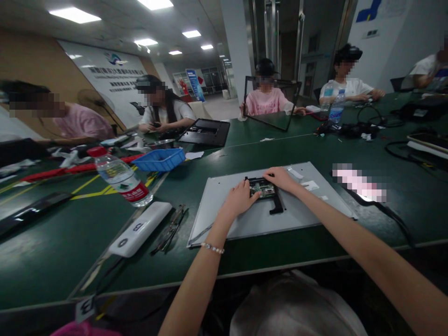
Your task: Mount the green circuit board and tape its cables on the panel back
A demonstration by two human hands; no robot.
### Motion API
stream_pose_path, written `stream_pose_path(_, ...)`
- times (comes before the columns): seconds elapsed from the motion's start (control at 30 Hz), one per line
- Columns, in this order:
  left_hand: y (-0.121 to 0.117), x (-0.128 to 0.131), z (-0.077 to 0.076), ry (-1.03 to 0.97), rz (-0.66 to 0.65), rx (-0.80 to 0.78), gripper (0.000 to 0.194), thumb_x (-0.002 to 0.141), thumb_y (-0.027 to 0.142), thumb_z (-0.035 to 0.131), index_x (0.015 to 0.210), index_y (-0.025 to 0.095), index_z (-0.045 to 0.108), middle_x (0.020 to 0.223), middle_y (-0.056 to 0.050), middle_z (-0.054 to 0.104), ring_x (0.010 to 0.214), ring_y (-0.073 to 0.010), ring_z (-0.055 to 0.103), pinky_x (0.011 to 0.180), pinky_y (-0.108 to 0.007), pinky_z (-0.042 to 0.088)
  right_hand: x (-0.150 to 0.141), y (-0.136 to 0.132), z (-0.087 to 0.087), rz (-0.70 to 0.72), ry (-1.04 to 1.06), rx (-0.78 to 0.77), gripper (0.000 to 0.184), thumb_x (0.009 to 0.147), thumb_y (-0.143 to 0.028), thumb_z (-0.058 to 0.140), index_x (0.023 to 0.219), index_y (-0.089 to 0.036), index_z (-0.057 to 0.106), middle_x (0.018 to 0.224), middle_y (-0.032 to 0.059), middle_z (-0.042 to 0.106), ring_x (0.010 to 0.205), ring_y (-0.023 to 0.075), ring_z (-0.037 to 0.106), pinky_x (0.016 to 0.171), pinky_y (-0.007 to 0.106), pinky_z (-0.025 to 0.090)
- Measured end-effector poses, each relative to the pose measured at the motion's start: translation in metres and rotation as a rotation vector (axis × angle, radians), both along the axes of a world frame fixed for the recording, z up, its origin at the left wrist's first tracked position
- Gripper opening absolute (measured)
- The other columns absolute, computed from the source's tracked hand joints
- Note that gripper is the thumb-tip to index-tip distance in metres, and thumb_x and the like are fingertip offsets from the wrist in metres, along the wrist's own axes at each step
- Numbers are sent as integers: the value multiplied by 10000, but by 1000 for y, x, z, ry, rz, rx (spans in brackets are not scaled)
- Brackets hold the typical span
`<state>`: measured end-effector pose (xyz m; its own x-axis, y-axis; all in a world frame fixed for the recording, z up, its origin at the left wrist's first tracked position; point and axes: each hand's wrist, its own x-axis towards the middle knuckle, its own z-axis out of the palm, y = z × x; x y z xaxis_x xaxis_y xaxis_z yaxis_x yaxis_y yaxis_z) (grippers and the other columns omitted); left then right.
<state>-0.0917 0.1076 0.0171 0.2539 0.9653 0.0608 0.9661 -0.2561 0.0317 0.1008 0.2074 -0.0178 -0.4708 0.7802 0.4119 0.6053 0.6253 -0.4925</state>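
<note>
A black plastic bracket with a green circuit board (265,190) in it lies on a flat grey panel (241,228). One black arm of the bracket sticks out toward me at its lower right. My left hand (241,199) grips the bracket's left side, with the thumb over the edge of the board. At the upper right corner, the fingers of my right hand (280,179) are closed on the bracket; their tips are partly hidden. Pale stickers or tape pieces (310,185) are stuck on the panel beside my right forearm.
Left of the panel lie glasses (172,228), a white power bank (142,229) and a water bottle (121,179). Beyond them is a blue tray (160,159). A lit phone (360,184) with a cable lies right. Across the green table several people work; one holds a black frame (268,122).
</note>
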Motion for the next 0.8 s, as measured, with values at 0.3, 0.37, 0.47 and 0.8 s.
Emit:
stream_pose_path(0.3,0,-1,0,-12,6,-19,671,947,552,329,1408,65,352,1463,-229,394,1338,-295,408,1032,-380,353,-2,8,-7,-20,47,-43,184,847,-201,605,936,-208,766,964,47,750,921,182,671,845,269,464)
stream_pose_path(0.37,0,-1,-1,-10,6,-18,669,948,556,321,1407,71,353,1463,-228,394,1331,-296,416,1028,-383,356,-2,8,-6,-27,24,-36,178,850,-194,605,928,-211,764,975,47,745,942,181,661,858,271,458)
stream_pose_path(0.47,0,0,-2,-1,15,-7,652,949,551,329,1404,86,358,1453,-224,410,1328,-298,419,1020,-386,361,-3,5,-2,-33,-43,-20,182,857,-182,596,927,-198,763,977,59,735,947,184,648,861,272,451)
stream_pose_path(0.8,-4,6,6,19,44,-9,643,949,542,344,1381,68,386,1420,-240,435,1292,-322,449,992,-402,379,-6,2,-1,-50,-78,1,215,880,-155,553,957,-174,754,989,82,702,959,177,621,878,262,438)
